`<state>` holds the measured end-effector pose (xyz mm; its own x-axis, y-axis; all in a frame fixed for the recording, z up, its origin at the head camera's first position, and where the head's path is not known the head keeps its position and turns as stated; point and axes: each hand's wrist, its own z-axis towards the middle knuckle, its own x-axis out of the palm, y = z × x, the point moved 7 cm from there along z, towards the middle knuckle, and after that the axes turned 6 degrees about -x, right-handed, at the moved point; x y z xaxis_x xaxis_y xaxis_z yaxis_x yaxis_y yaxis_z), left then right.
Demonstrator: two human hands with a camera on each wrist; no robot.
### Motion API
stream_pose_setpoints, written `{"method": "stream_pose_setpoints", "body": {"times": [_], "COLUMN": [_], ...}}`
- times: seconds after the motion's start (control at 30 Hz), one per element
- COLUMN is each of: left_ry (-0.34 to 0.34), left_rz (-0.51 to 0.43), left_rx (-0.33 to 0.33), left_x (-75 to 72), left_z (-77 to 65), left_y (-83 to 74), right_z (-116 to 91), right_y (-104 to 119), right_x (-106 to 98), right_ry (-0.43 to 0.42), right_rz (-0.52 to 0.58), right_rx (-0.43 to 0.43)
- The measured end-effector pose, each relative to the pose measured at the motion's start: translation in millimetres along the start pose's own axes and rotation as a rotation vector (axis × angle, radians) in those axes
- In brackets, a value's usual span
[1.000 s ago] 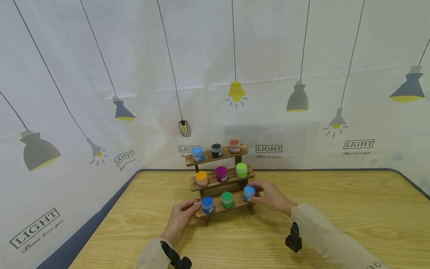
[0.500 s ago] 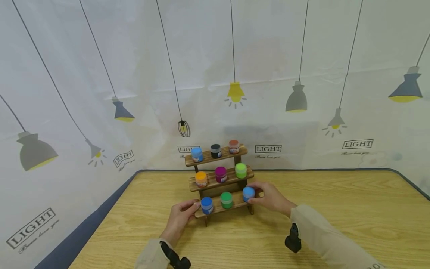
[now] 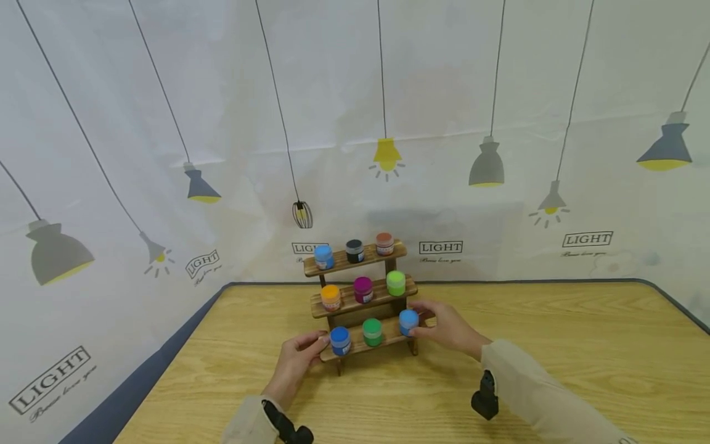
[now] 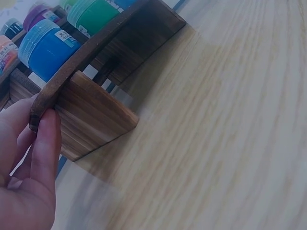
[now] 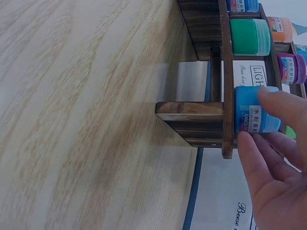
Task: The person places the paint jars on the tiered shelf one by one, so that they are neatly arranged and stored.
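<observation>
A three-tier wooden display rack [image 3: 359, 348] stands on the table, with several lidded paint jars on its steps. In the left wrist view, my left hand [image 4: 33, 177] pinches the end of the rack's lowest plank [image 4: 79, 60] between thumb and fingers. A dark blue paint jar [image 3: 341, 341] sits just beside it. My right hand [image 3: 448, 330] grips a light blue paint jar [image 5: 252, 115] at the right end of the same plank, thumb on one side and fingers on the other. The jar's base is against the plank. A green paint jar [image 3: 373, 332] stands between these two.
The middle tier carries orange [image 3: 331, 297], purple [image 3: 363, 290] and lime green [image 3: 396, 283] jars. On the top tier are light blue [image 3: 324, 257], black [image 3: 355, 251] and orange-red [image 3: 384, 243] ones. A lamp-printed cloth [image 3: 444, 203] hangs behind the wooden table [image 3: 554, 345].
The head view has shifted very slightly. Both hands keep their hold, and the jars stay in the same places on the rack.
</observation>
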<state>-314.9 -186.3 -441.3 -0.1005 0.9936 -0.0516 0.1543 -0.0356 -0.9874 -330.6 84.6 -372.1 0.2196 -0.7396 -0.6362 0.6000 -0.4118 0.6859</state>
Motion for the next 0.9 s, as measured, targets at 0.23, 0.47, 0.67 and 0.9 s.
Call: {"method": "stream_pose_setpoints", "body": {"times": [0.23,0.47,0.67,0.9], "left_ry": [0.004,0.004,0.008,0.037], "left_rz": [-0.013,0.004,0.040,0.209], "left_rx": [-0.007,0.006,0.044,0.134], "left_x": [0.9,0.3,-1.6,-10.5], "left_z": [-0.8,-0.2,-1.6,-5.8], "left_y": [-2.8,-3.5,-9.3,-27.0], "right_z": [-10,-29,-45,-62], "right_y": [-2,-7,-17,-23], "right_x": [-15,-28,-44,-61], "right_ry": [-0.056,-0.072,-0.096,-0.137], "right_rz": [0.016,-0.014,-0.010,-0.002], "right_rx": [0.020,0.040,0.082,0.108]}}
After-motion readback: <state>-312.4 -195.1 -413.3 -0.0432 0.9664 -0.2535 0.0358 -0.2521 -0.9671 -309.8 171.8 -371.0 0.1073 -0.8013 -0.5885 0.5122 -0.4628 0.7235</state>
